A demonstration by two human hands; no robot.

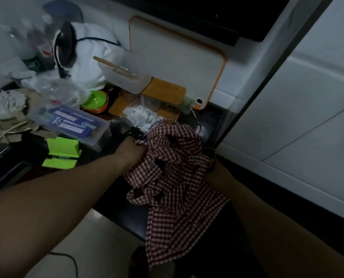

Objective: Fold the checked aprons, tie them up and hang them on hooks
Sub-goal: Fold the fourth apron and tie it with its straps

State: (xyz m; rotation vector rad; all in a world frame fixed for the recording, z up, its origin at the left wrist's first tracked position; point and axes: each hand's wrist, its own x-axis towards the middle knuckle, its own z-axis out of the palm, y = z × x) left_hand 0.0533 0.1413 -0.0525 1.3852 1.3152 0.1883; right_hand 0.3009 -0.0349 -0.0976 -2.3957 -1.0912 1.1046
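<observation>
A crumpled red-and-white checked apron (175, 177) lies bunched on the dark counter (115, 199), with its lower part hanging over the front edge toward the floor. My left hand (132, 152) grips the cloth at its left side, fingers buried in the folds. My right hand (211, 167) is almost wholly hidden behind the bunched fabric at its right side; only the wrist shows. A thin checked strap (196, 119) runs up from the heap toward the back. No hooks are in view.
The counter's left half is cluttered: a clear plastic box (74, 125), green packets (61, 155), a green bowl (94, 101), plastic bags, a wooden board (163, 93). A white orange-rimmed cutting board (177, 57) leans against the back wall. A tiled wall (307, 97) stands to the right.
</observation>
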